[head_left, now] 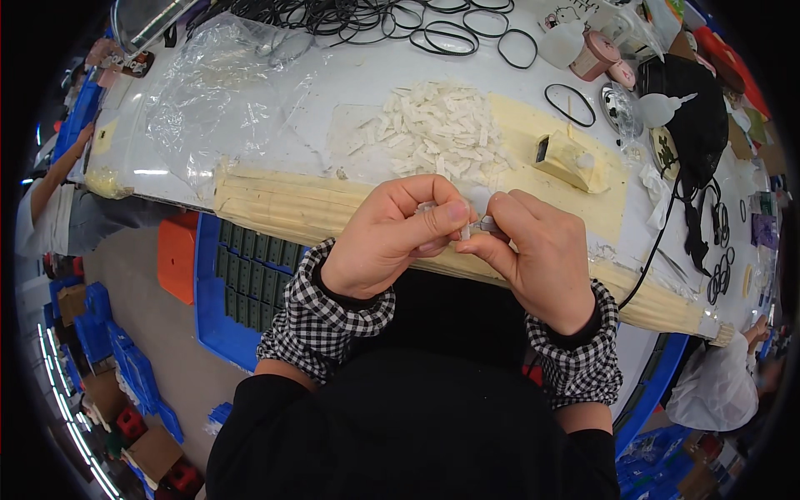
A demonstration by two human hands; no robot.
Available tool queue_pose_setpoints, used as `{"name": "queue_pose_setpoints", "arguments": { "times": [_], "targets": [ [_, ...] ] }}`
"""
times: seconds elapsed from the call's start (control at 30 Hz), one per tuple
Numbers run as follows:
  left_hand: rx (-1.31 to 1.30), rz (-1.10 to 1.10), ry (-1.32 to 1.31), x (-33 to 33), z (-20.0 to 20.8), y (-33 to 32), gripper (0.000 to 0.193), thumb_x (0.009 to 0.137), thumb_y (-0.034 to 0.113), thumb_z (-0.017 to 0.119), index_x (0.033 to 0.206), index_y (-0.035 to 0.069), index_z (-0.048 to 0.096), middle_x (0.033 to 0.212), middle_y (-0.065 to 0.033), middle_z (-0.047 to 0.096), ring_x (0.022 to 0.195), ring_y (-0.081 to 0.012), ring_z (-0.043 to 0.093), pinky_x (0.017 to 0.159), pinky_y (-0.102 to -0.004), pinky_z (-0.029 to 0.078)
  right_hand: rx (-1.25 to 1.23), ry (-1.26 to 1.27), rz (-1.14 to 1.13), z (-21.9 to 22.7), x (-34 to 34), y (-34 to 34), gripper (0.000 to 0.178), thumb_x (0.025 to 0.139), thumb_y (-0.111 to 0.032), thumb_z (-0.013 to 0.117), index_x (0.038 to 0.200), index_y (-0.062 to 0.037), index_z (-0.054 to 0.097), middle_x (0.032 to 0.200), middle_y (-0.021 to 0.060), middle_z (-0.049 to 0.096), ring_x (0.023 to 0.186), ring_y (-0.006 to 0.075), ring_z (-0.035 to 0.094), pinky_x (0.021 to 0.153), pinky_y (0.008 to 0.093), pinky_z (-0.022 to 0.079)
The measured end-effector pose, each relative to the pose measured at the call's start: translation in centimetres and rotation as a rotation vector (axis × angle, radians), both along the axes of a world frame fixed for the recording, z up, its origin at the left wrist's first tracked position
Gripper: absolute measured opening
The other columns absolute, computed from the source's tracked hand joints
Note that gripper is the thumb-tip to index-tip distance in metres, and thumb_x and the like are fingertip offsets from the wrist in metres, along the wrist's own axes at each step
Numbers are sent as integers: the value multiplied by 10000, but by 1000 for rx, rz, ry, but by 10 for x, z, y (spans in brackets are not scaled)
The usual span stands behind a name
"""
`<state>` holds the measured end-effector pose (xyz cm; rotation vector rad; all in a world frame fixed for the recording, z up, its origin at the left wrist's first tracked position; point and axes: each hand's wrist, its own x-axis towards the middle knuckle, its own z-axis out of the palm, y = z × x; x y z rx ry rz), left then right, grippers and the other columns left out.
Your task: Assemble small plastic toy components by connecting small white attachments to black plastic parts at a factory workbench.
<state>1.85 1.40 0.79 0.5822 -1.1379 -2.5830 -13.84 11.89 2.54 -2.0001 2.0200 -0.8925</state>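
Over the front edge of the table, my left hand (392, 233) and my right hand (542, 250) meet, thumbs and fingers pinched. Between their fingertips is a small translucent whitish piece (478, 223), mostly covered by the fingers, so its exact kind is unclear. Just beyond my hands lies a loose heap of small white strips (437, 125). A yellow tape-wrapped block (571, 160) with a dark end sits to the right of the heap, on a yellowish sheet (517, 117).
Black rubber-like rings (446, 37) lie tangled along the far side. Clear plastic film (225, 100) spreads at the left. A pink tub (593, 57), squeeze bottles and a black bag (687, 112) crowd the right. Below the table, a blue crate (204, 292) stands near an orange stool (177, 258).
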Motion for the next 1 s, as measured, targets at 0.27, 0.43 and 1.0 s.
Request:
{"name": "queue_pose_setpoints", "arguments": {
  "times": [0.27, 0.43, 1.0],
  "targets": [
    [-39, -1, -43, 0, 1, 0, 173, 927, 192, 579, 876, 27, 569, 724, 28, 504, 593, -20, 361, 547, -173, 306, 33, 37, 12, 1, -1, 2, 364, 765, -421, 677, 713, -97, 518, 578, 40, 471, 509, 236, 523, 441, 337, 391],
    [-27, -1, -31, -1, 0, 1, 170, 926, 189, 578, 865, 31, 563, 724, 31, 503, 590, -19, 356, 541, -175, 297, 38, 34, 19, 0, -3, 3, 365, 767, -422, 676, 714, -96, 520, 579, 41, 472, 508, 237, 522, 443, 337, 393],
    [-34, -3, -71, 0, 2, 1, 160, 926, 182, 576, 839, 51, 545, 737, 31, 507, 585, -11, 352, 534, -164, 290, 30, 19, 5, -2, -2, 2, 362, 780, -428, 662, 720, -99, 523, 596, 39, 476, 521, 236, 534, 450, 335, 402]
  ]
}}
